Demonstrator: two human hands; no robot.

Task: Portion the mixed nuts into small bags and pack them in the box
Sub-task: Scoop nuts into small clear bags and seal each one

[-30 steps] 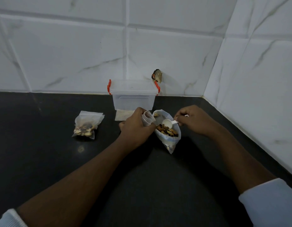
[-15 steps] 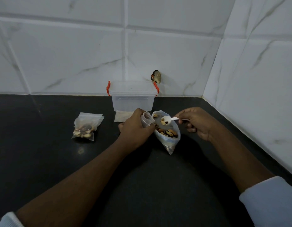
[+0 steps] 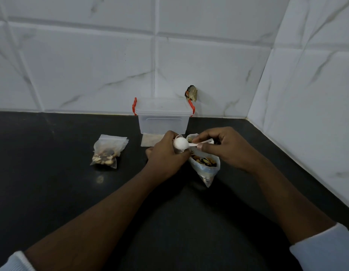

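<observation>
left hand fingers clasp small bag | right hand fingers pinch spoon over it

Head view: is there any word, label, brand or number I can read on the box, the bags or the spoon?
No readable text anywhere.
Box: clear, red clips, no label seen.
Nut bag: bluish print near its bottom, too blurred to read.
Filled bag, spoon: plain.
Wall object: too small to tell.

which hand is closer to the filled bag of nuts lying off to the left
Left. The left hand is just right of the filled bag, apart from it; the right hand is farther right, beyond the left hand.
</observation>
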